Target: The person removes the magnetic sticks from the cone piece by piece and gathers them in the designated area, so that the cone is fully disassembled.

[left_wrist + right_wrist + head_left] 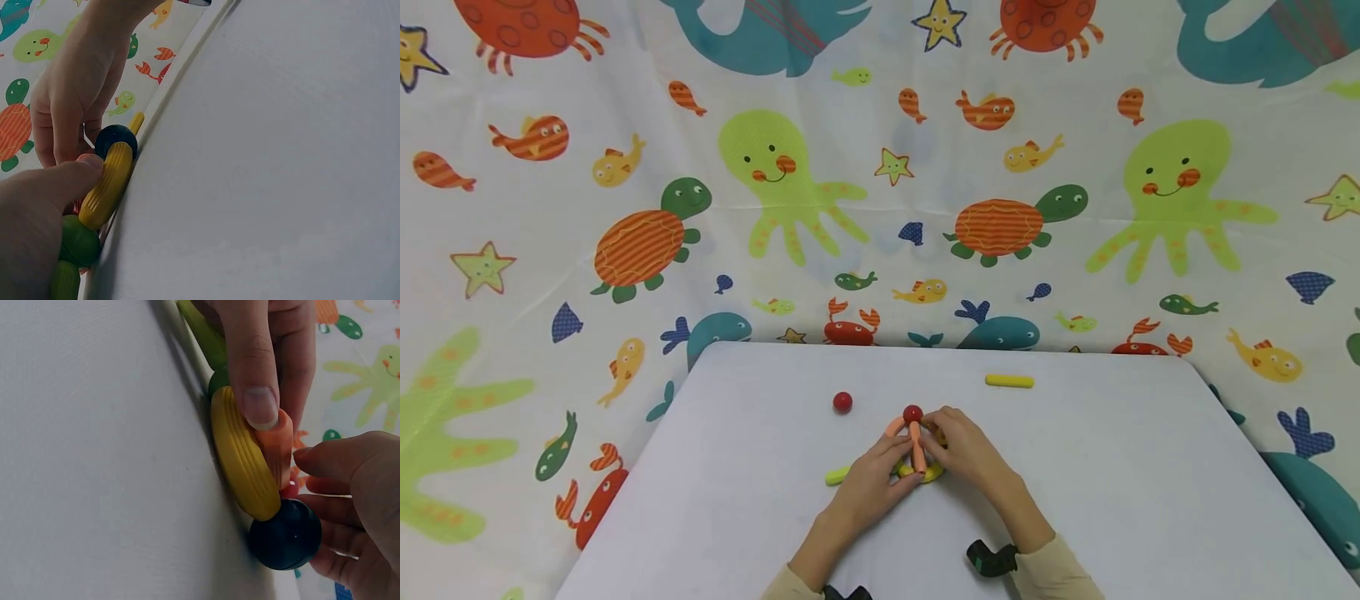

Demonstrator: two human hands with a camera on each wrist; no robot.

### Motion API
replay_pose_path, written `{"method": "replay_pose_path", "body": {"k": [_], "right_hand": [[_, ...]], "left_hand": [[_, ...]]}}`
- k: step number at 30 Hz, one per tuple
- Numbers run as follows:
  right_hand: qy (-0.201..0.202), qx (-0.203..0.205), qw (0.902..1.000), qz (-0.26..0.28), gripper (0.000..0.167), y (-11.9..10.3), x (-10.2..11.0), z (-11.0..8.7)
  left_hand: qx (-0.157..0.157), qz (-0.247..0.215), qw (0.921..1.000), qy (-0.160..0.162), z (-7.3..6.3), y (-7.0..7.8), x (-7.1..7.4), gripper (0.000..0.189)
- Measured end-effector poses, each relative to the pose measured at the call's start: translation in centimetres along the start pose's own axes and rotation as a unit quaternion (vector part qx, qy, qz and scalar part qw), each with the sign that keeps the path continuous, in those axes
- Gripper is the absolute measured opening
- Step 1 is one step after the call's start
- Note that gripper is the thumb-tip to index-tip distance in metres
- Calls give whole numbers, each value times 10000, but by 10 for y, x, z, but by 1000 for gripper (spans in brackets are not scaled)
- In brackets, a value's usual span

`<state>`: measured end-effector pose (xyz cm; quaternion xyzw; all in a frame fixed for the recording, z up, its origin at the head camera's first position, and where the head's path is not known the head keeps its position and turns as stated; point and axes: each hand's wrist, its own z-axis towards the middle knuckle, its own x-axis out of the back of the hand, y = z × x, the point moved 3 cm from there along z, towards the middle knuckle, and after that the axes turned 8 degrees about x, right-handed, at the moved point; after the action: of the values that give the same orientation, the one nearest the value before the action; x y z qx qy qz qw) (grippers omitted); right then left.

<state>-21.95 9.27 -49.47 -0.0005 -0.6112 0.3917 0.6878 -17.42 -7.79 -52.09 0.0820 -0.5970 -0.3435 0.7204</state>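
Note:
Both hands work at a toy structure of rods and balls on the white table. My left hand (872,477) grips it at an upright orange rod (917,448), its thumb pressed along the rod. A red ball (913,413) tops that rod. My right hand (966,450) curls its fingers about the structure's right side, beside a dark blue ball (285,534); its exact contact is partly hidden. A curved yellow rod (109,187) lies low between the blue ball and a green ball (80,240). A yellow-green rod (837,476) sticks out left of my left hand.
A loose red ball (842,402) lies left of and behind the structure. Farther back on the right lies a straight yellow rod (1009,381). The white table (1120,483) ends at a sea-animal curtain (865,217) behind it.

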Motion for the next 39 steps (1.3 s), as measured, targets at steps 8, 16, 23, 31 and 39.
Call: {"method": "replay_pose_path", "body": {"k": [8,16,23,31,39], "right_hand": [[-34,36,10000,-65,29,-6,-4,0],[71,267,9977,-621,29,-14,-6,1],[88,298,9941,-1039,38,-17,-7,-1],[7,169,9923,-1225,48,-17,-12,-3],[130,-75,9960,-886,40,-14,-3,-4]], "left_hand": [[-40,-72,9998,153,0,0,2,55],[116,-115,9996,226,-1,-2,3,59],[122,-212,9989,400,-1,-1,1,59],[-39,244,9985,492,-2,0,-3,56],[7,301,9981,529,-4,2,1,53]]}}
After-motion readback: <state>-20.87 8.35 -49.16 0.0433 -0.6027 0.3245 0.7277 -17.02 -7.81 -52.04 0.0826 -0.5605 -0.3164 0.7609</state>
